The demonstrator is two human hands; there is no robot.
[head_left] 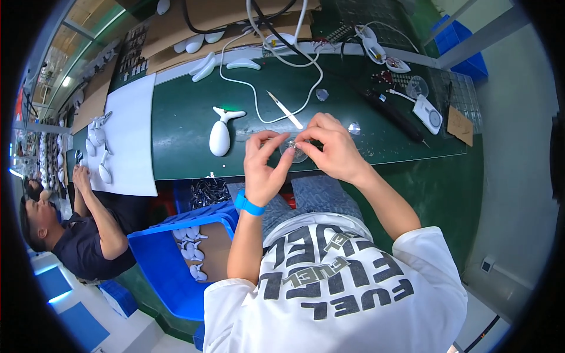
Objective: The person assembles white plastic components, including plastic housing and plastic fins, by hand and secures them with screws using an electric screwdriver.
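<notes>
My left hand (265, 166), with a blue band at the wrist, and my right hand (334, 148) meet near the table's front edge. Their fingertips close together over a clear round dish (302, 156). Whatever small part they pinch is too small and covered to name. Left of them lies a white handheld device (220, 139) with a forked head, a green glow beside it. Beyond my fingers rests a white pen-shaped tool (285, 110) with a pointed tip. A small clear piece (354, 128) sits just past my right hand.
A black electric screwdriver (393, 115) and a white device with a round pad (428, 115) lie at right. White cable (255, 88) loops across the green table (182, 129). A blue bin (162, 265) with white devices stands lower left. Another person (88, 235) works at far left.
</notes>
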